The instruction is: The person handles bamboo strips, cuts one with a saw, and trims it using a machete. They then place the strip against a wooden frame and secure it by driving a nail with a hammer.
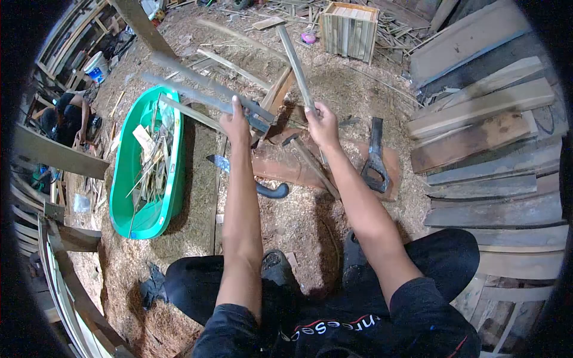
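My left hand (pixel 237 124) is closed on thin wooden strips (pixel 190 94) that point to the upper left, their far ends blurred. In my right hand (pixel 323 125) is a narrow wooden stick (pixel 295 67), slanting up and away; its far end meets or overlaps a short flat wood piece (pixel 268 23). Beneath my hands, a hammer (pixel 313 164) lies across a reddish-brown board (pixel 277 166). Right of it rests a handsaw (pixel 375 158) with a dark handle. A tool with a curved dark handle (pixel 272 191) lies at the board's near edge.
To the left stands a green tub (pixel 175 197) holding wood scraps (pixel 156 156). A slatted wooden crate (pixel 348 31) is at the back. Planks (pixel 483 107) line the right side. Another person (pixel 70 116) crouches at far left, near a white bucket (pixel 96 67). Shavings cover the ground.
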The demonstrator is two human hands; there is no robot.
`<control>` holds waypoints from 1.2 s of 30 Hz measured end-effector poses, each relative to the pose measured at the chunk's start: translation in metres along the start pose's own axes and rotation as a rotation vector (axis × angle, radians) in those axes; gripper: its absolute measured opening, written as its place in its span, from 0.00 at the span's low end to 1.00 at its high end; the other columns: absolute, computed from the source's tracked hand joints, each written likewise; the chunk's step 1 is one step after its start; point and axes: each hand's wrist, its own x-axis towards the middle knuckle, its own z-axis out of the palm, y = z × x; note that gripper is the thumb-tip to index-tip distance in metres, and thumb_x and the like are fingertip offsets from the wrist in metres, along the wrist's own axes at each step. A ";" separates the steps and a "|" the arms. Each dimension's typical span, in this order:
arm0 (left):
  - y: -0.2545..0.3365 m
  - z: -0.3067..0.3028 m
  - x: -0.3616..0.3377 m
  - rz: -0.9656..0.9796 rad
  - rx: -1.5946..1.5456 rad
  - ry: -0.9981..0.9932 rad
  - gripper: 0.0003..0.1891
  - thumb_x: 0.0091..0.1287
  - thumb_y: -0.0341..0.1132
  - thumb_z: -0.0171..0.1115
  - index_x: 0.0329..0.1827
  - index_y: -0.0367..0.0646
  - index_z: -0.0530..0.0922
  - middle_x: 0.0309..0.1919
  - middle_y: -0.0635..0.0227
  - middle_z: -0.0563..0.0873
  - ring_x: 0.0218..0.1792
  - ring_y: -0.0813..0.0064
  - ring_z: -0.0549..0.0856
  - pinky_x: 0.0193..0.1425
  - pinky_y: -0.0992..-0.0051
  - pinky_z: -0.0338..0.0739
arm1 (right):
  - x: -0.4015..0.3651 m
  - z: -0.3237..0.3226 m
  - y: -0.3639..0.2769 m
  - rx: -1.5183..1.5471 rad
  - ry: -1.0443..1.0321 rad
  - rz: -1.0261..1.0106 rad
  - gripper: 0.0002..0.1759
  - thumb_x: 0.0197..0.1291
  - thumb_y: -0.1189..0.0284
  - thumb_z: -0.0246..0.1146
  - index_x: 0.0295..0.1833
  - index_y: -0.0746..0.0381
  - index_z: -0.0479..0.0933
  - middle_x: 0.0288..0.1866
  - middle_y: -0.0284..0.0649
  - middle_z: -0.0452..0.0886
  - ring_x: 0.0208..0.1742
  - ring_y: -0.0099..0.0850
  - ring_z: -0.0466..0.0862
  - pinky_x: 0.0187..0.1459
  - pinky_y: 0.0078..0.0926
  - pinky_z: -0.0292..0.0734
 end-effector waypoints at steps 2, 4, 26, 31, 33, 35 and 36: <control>0.010 0.004 0.016 -0.016 0.216 -0.002 0.19 0.71 0.45 0.66 0.37 0.33 0.87 0.29 0.63 0.87 0.31 0.75 0.84 0.33 0.73 0.77 | -0.003 -0.006 0.004 0.011 -0.024 0.056 0.21 0.66 0.63 0.67 0.54 0.70 0.80 0.37 0.42 0.85 0.40 0.30 0.84 0.43 0.30 0.78; 0.015 0.007 0.021 -0.021 0.428 -0.071 0.18 0.70 0.45 0.68 0.40 0.34 0.88 0.29 0.63 0.87 0.30 0.75 0.83 0.33 0.72 0.77 | -0.007 -0.010 0.009 0.007 -0.016 0.024 0.19 0.66 0.65 0.67 0.53 0.69 0.80 0.39 0.43 0.86 0.41 0.29 0.84 0.45 0.30 0.78; -0.059 0.000 -0.015 0.234 0.943 -0.655 0.19 0.65 0.35 0.64 0.58 0.37 0.81 0.51 0.44 0.85 0.54 0.44 0.84 0.59 0.56 0.78 | -0.034 -0.015 0.049 -0.268 -0.166 0.380 0.11 0.67 0.70 0.61 0.44 0.68 0.82 0.31 0.42 0.84 0.29 0.33 0.82 0.34 0.31 0.76; -0.087 0.006 -0.065 0.553 0.942 -0.767 0.34 0.60 0.28 0.62 0.73 0.48 0.69 0.73 0.56 0.71 0.73 0.54 0.69 0.76 0.53 0.59 | -0.025 -0.034 0.017 0.327 -0.287 0.681 0.11 0.71 0.76 0.56 0.50 0.73 0.77 0.34 0.40 0.81 0.28 0.27 0.81 0.31 0.24 0.79; -0.080 0.003 -0.075 0.553 0.916 -0.700 0.35 0.62 0.28 0.61 0.76 0.49 0.66 0.75 0.59 0.68 0.77 0.57 0.63 0.79 0.50 0.52 | -0.025 -0.045 -0.001 0.336 -0.369 0.721 0.12 0.72 0.75 0.57 0.53 0.73 0.77 0.35 0.40 0.81 0.29 0.26 0.81 0.31 0.24 0.80; -0.070 0.004 -0.078 0.654 0.928 -0.691 0.32 0.64 0.33 0.63 0.74 0.51 0.69 0.73 0.60 0.71 0.76 0.58 0.65 0.79 0.48 0.53 | -0.029 -0.055 -0.013 0.383 -0.485 0.746 0.13 0.73 0.75 0.56 0.55 0.73 0.76 0.37 0.41 0.82 0.30 0.24 0.81 0.31 0.23 0.80; -0.068 0.002 -0.076 0.677 0.943 -0.723 0.30 0.65 0.34 0.65 0.72 0.51 0.71 0.72 0.58 0.72 0.76 0.58 0.65 0.78 0.48 0.53 | -0.029 -0.055 -0.009 0.442 -0.557 0.722 0.14 0.74 0.74 0.55 0.58 0.72 0.75 0.42 0.43 0.84 0.30 0.22 0.80 0.31 0.21 0.80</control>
